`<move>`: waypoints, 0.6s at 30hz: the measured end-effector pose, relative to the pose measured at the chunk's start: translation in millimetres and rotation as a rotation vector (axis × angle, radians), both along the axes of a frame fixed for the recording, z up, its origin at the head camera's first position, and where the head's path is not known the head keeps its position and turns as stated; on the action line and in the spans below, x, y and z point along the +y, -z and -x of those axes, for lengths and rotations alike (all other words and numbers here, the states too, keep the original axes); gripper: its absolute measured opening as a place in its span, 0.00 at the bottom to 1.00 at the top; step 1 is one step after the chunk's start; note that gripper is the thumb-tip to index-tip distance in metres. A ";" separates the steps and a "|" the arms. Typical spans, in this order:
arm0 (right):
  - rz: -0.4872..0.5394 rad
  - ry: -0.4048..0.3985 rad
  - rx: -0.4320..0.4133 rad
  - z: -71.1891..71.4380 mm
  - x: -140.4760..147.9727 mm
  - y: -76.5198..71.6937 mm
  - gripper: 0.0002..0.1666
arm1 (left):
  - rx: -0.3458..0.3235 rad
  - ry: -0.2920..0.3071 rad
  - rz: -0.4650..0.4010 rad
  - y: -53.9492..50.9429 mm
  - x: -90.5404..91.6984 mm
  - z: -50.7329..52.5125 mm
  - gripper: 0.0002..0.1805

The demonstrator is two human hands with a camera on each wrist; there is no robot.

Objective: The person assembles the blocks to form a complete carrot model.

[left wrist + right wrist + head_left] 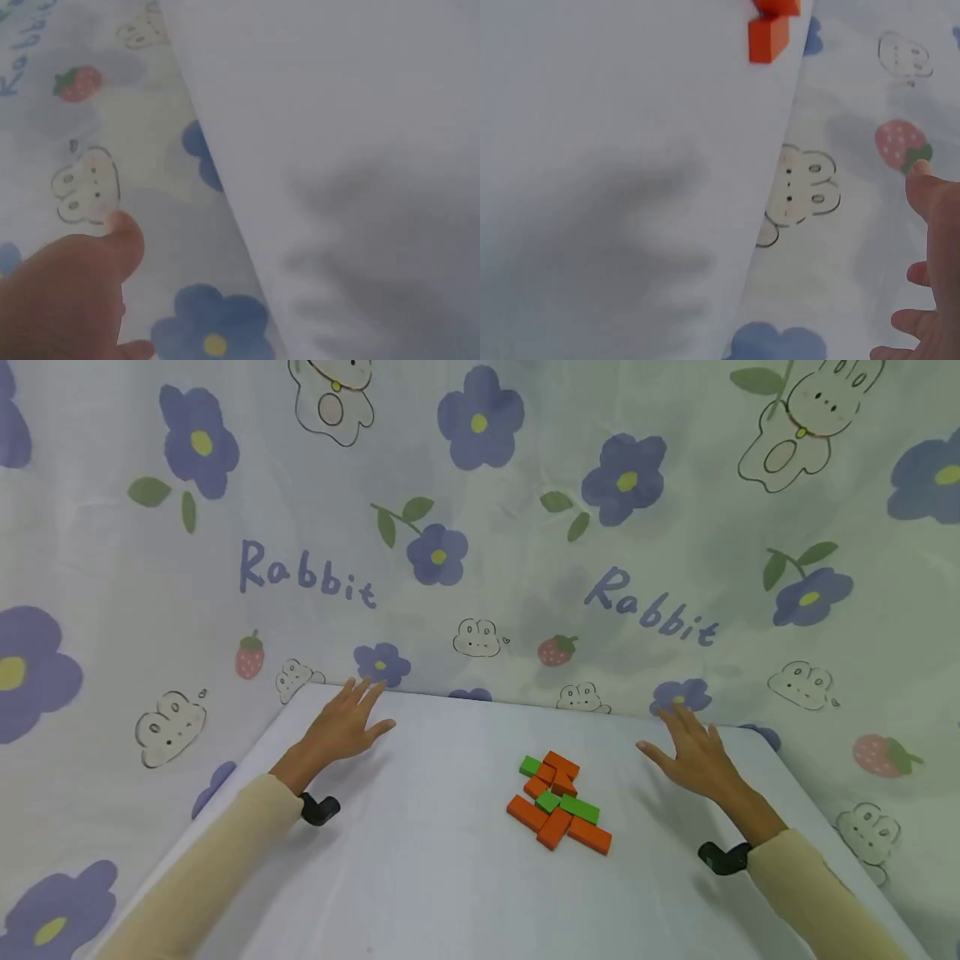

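Note:
A cluster of orange and green blocks (pixel 555 825) lies on the white tabletop, right of its middle. My left hand (pixel 339 727) hovers over the far left part of the table, fingers spread, holding nothing. On the other side, my right hand (pixel 696 758) is held above the table to the right of the blocks, its fingers also spread and nothing in them. In the left wrist view the left hand (pixel 71 292) shows at the lower left. The right wrist view has the right hand (pixel 937 262) at the right edge and an orange block (pixel 768 39) near the top.
The white table (pixel 420 877) ends at a back edge against a hanging cloth (pixel 510 593) printed with flowers, rabbits and strawberries. Black bands with small devices sit on the left wrist (pixel 320 810) and right wrist (pixel 724 858). Both hands cast shadows on the tabletop.

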State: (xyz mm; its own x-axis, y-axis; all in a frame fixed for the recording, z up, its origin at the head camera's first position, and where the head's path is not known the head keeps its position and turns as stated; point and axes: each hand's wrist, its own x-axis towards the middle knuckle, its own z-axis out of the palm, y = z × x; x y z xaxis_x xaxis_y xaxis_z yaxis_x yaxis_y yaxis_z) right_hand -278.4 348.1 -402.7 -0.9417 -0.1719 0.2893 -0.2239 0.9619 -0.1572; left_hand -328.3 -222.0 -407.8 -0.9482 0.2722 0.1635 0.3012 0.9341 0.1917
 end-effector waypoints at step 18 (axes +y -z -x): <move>0.057 -0.124 0.055 -25.3 -41.4 1.6 0.44 | -0.097 0.245 -0.095 0.3 79.4 -24.7 0.31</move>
